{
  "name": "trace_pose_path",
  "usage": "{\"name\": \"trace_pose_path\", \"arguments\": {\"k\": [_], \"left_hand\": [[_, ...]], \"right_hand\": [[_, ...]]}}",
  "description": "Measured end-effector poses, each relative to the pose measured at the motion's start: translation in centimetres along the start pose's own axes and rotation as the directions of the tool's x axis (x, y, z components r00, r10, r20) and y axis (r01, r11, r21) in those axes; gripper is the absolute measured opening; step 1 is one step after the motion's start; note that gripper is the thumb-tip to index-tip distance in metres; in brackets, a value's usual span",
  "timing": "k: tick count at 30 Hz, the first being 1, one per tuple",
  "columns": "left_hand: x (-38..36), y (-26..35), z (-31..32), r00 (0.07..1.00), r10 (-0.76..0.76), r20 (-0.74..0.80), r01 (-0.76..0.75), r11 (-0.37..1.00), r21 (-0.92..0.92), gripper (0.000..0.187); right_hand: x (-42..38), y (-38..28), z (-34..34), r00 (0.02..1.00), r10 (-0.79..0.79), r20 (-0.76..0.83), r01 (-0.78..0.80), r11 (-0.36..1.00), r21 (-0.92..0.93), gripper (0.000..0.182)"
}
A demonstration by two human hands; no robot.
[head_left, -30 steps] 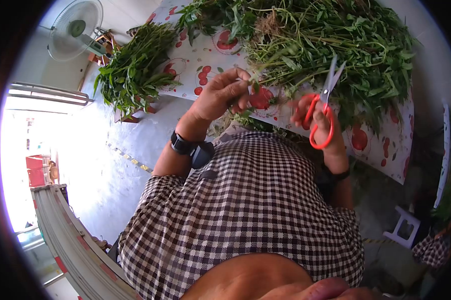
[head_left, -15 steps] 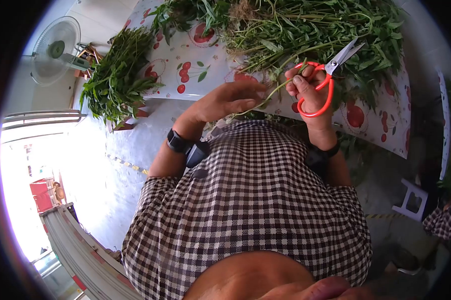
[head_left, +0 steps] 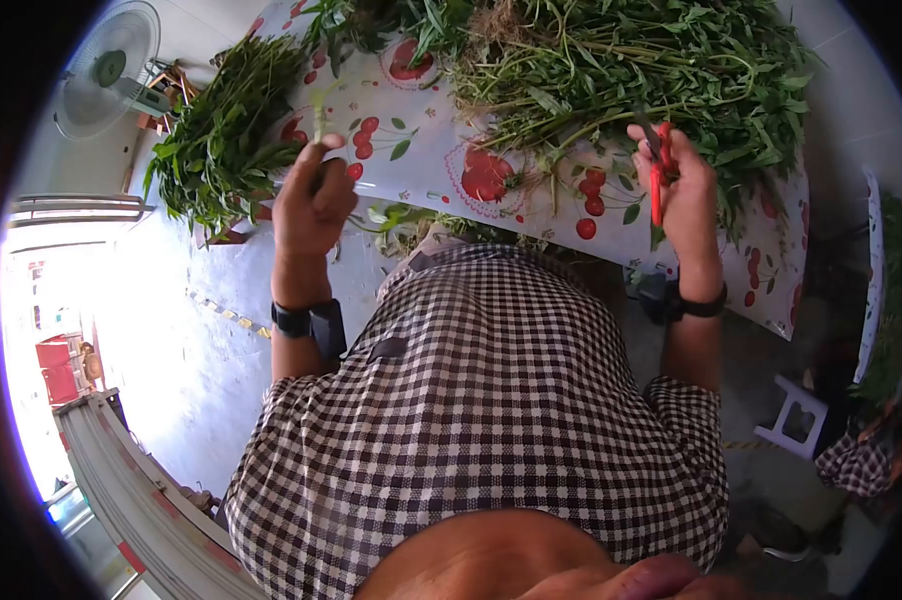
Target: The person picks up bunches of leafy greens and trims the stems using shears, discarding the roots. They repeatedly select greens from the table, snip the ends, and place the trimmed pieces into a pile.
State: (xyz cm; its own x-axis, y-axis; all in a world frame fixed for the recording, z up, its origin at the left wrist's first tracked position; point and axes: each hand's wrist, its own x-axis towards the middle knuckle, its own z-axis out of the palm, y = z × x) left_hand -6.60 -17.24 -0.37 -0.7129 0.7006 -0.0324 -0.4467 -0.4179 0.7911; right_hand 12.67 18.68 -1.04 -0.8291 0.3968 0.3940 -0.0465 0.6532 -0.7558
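My left hand (head_left: 313,205) is raised over the table's left front edge, its fingers closed on a thin green stem (head_left: 320,112) that sticks up blurred past the thumb. Red-handled scissors (head_left: 657,188) are in my right hand (head_left: 689,195), seen nearly edge-on, blades pointing away from me. That hand is just in front of a large heap of leafy green stems (head_left: 611,75), some with brown roots showing. Off the table's left side lies a thick bunch of leafy greens (head_left: 216,150), close to my left hand.
A white tablecloth (head_left: 426,165) with red fruit prints covers the table. Cut greens (head_left: 396,215) show below its front edge. To the far left stands a fan (head_left: 109,68). A pale plastic stool (head_left: 796,418) is at right, with more greens (head_left: 896,290) beyond it.
My hands have moved apart: the left went left toward the bunch with the stem, the right shifted right. The scissors turned from open blades facing me to edge-on.
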Motion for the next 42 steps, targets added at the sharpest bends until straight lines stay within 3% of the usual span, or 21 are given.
{"name": "trace_pose_path", "arguments": {"k": [3, 4, 7, 11, 15, 18, 19, 21, 23, 26, 29, 30, 33, 34, 35, 37, 38, 41, 42], "left_hand": [[-1.7, -0.7, -1.3, 0.995, 0.04, -0.093, -0.048, 0.995, -0.089, 0.029], [-2.0, -1.1, -1.5, 0.989, 0.041, -0.139, -0.056, 0.993, -0.104, 0.028], [-2.4, -2.1, -1.2, 0.999, 0.02, -0.036, -0.024, 0.996, -0.087, 0.027], [-1.7, -2.7, -0.4, 0.994, -0.018, 0.109, 0.033, 0.991, -0.133, 0.027], [-0.4, -3.9, 0.0, 0.993, -0.066, 0.095, 0.077, 0.989, -0.124, 0.022], [1.7, -5.2, 0.7, 0.952, -0.078, 0.296, 0.126, 0.981, -0.148, 0.019], [2.3, -5.5, 1.1, 0.927, -0.081, 0.367, 0.152, 0.974, -0.169, 0.019], [3.6, -6.4, 3.1, 0.925, -0.09, 0.37, 0.173, 0.965, -0.198, 0.024], [4.6, -7.2, 8.2, 0.949, 0.039, 0.312, -0.003, 0.993, -0.115, 0.032], [5.2, -7.6, 11.1, 0.968, 0.115, 0.225, -0.08, 0.984, -0.159, 0.038], [4.9, -7.2, 13.4, 0.993, 0.112, -0.046, -0.119, 0.974, -0.191, 0.036], [4.7, -7.3, 13.5, 0.979, 0.184, -0.091, -0.195, 0.971, -0.136, 0.034], [6.1, -7.8, 7.6, 0.968, 0.246, 0.05, -0.247, 0.969, 0.006, 0.032], [6.1, -6.6, 8.0, 0.94, 0.334, -0.061, -0.337, 0.941, -0.04, 0.031], [6.0, -5.0, 8.6, 0.895, 0.41, -0.177, -0.428, 0.901, -0.074, 0.03], [5.5, -2.4, 6.6, 0.889, 0.418, -0.186, -0.445, 0.883, -0.146, 0.027], [4.9, -1.6, 5.8, 0.888, 0.438, -0.143, -0.455, 0.882, -0.121, 0.028], [4.0, -0.2, 4.4, 0.938, 0.346, 0.019, -0.343, 0.934, -0.095, 0.026], [3.9, 0.1, 4.9, 0.956, 0.294, -0.007, -0.294, 0.955, -0.033, 0.029]], "right_hand": [[2.6, -0.4, 0.1, 0.98, -0.178, 0.084, 0.193, 0.952, -0.236, 0.034], [3.3, 0.1, 0.5, 0.972, -0.205, 0.113, 0.227, 0.941, -0.251, 0.03], [4.9, 2.1, 1.4, 0.912, -0.363, 0.192, 0.407, 0.744, -0.53, 0.021], [5.6, 2.0, 1.3, 0.907, -0.418, 0.057, 0.369, 0.72, -0.588, 0.015], [5.6, 0.1, 0.0, 0.9, -0.434, -0.023, 0.331, 0.718, -0.612, 0.015], [5.2, -3.4, -0.7, 0.903, -0.425, -0.068, 0.309, 0.75, -0.585, 0.017], [5.2, -4.4, -0.6, 0.914, -0.393, -0.099, 0.286, 0.8, -0.528, 0.019], [5.0, -6.3, 0.0, 0.937, -0.318, -0.146, 0.24, 0.888, -0.393, 0.022], [4.9, -8.9, 2.6, 0.933, -0.309, -0.186, 0.256, 0.93, -0.263, 0.025], [4.4, -8.7, 6.2, 0.95, -0.257, -0.179, 0.251, 0.966, -0.055, 0.027], [3.5, -9.7, 8.9, 0.917, -0.338, -0.211, 0.347, 0.938, 0.007, 0.031], [3.2, -10.4, 9.0, 0.925, -0.322, -0.2, 0.342, 0.937, 0.069, 0.031], [2.8, -8.2, 9.6, 0.933, -0.338, -0.126, 0.354, 0.924, 0.146, 0.031], [2.1, -8.9, 8.8, 0.982, -0.184, -0.039, 0.187, 0.948, 0.258, 0.024], [2.1, -8.5, 8.5, 0.978, -0.193, -0.08, 0.209, 0.918, 0.337, 0.021], [1.6, -7.2, 7.8, 0.967, -0.197, -0.158, 0.251, 0.834, 0.491, 0.016], [1.0, -6.5, 7.2, 0.994, -0.067, -0.086, 0.106, 0.786, 0.609, 0.01], [-0.2, -6.0, 4.9, 0.989, 0.126, 0.072, -0.142, 0.745, 0.651, 0.009], [-0.3, -5.7, 4.4, 0.98, 0.156, 0.125, -0.199, 0.718, 0.666, 0.011]]}}
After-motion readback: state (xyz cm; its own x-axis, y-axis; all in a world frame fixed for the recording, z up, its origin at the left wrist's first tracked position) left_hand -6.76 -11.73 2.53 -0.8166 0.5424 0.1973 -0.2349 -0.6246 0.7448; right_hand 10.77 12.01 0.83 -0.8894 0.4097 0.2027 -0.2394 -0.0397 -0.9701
